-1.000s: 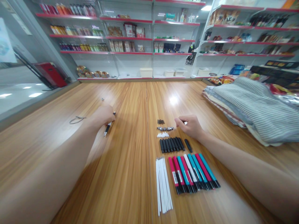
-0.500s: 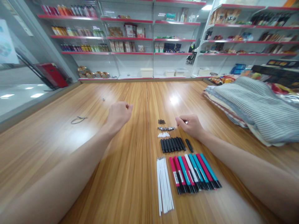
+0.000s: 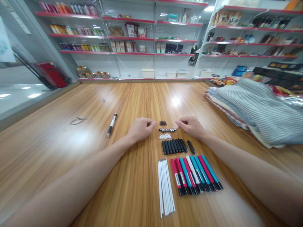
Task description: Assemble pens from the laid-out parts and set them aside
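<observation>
- Wooden counter (image 3: 132, 189) is seen in a shop, with stocked shelves (image 3: 132, 37) behind it.
- Metal tips (image 3: 167, 130) are laid in a short row at mid-counter, between the two hands.
- Left hand (image 3: 141, 128) is rested on the counter just left of the tips; its fingers (image 3: 151, 124) are curled with the tips pressed together, and whether anything is pinched cannot be told.
- Right hand (image 3: 191, 126) is held just right of the tips; a small dark part (image 3: 185, 122) is pinched in its fingers (image 3: 181, 123).
- Small dark pieces (image 3: 162, 123) are clustered just beyond the tips.
- White bits (image 3: 165, 136) are lined up just nearer than the tips.
- Black caps (image 3: 174, 146) are set side by side below those, with one more lying slightly apart at the right.
- Red, teal and white barrels (image 3: 196, 175) are ranged in a row nearer the camera.
- White refills (image 3: 165, 186) are bundled just left of the barrels.
- An assembled pen (image 3: 111, 125) is left lying alone, well to the left of the left hand.
- A wire loop (image 3: 77, 120) is seen farther left.
- Folded striped cloth (image 3: 255, 107) is piled at the right edge.
</observation>
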Demonstrator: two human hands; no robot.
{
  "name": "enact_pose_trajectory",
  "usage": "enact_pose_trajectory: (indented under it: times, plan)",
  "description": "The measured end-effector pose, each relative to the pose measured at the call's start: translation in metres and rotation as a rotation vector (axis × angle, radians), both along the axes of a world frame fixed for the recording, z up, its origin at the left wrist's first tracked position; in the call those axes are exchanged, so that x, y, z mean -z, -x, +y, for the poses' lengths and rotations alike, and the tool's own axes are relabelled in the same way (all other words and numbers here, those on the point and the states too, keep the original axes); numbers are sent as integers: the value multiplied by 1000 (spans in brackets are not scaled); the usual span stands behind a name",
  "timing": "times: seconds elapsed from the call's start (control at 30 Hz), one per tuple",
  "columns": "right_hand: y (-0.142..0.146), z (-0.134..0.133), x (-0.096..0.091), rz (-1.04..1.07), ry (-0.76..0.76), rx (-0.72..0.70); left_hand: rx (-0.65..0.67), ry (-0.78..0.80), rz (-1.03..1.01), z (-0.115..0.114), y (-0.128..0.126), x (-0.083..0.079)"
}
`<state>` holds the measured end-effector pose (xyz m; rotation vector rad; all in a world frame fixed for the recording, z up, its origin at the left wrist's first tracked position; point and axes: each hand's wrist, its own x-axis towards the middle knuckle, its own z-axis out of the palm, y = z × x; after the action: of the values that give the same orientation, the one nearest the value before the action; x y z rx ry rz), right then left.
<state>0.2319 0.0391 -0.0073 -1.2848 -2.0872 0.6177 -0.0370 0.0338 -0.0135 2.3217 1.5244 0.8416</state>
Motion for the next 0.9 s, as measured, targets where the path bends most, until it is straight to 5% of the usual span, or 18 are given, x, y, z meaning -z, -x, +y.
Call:
enact_pose_trajectory:
  times: [0.13, 0.27, 0.47, 0.6, 0.7, 0.9]
  plan:
    - [-15, 8, -8, 209, 425, -39, -6, 12, -5, -2, -2, 0]
    - [-31, 11, -22, 36, 703, -165, -20, 31, -34, -1, -3, -1]
    - [-29, 7, -38, -319, 911, -322, -407, 153, -365, 15, 4, 2]
    - [-29, 8, -37, -383, 938, -331, -474, 132, -395, 19, 4, 4]
    - [-30, 8, -35, -380, 931, -321, -410, 85, -363, 12, 0, 3]
    - [-28, 6, -35, -370, 912, -277, -61, 80, -236, -1, 2, -2]
